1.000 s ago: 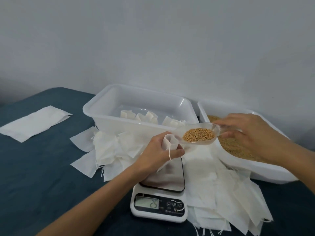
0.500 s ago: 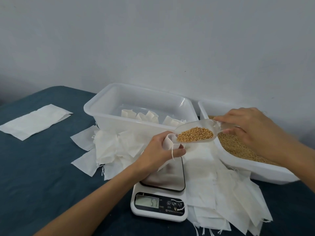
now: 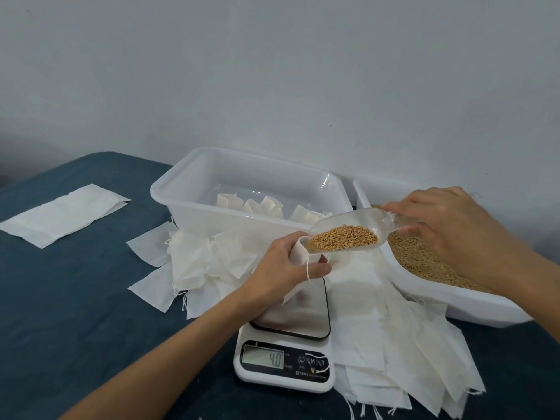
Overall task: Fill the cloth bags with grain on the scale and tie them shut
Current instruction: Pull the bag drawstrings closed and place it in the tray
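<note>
White cloth bag (image 3: 298, 253) sits over the scale (image 3: 288, 353), my left hand (image 3: 281, 268) gripping its mouth; my right hand (image 3: 448, 228) grips the loaded scoop (image 3: 348, 234) at the opening. Filled bags (image 3: 257, 204) wait in the tub (image 3: 194, 189); many empties (image 3: 409, 344) remain.

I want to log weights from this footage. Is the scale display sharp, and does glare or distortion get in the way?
Head view: display legible, reading 4.0, no glare; soft even light, faint shadows; scale platform shows a dull reflection; wide-angle bending at the edges; button labels too small to read.
</note>
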A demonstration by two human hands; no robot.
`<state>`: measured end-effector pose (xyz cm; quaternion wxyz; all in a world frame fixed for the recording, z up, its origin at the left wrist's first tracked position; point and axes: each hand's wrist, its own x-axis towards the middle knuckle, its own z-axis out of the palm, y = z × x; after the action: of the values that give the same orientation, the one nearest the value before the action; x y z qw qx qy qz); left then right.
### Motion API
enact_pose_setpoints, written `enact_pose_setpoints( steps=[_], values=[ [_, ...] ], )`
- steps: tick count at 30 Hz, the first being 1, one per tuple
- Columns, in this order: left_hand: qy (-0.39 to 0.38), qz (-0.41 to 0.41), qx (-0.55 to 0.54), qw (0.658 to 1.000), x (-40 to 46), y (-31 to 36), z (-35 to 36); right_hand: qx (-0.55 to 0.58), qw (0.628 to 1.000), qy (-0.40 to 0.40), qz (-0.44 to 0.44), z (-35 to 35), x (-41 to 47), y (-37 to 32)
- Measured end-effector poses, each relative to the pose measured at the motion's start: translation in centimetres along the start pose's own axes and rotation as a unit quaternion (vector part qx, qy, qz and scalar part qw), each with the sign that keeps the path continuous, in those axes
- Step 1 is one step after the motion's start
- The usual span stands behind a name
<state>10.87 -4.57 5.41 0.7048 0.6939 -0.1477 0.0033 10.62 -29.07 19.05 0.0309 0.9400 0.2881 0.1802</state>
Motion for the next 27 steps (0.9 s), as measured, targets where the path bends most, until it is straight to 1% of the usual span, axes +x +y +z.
enact_pose_setpoints(
  steps=[27],
  values=[
    [-0.006, 0.001, -0.01, 1.0, -0.04, 0.02, -0.02, -0.01, 1.0, 0.008, 0.0, 0.07, -0.03, -0.15]
  ],
)
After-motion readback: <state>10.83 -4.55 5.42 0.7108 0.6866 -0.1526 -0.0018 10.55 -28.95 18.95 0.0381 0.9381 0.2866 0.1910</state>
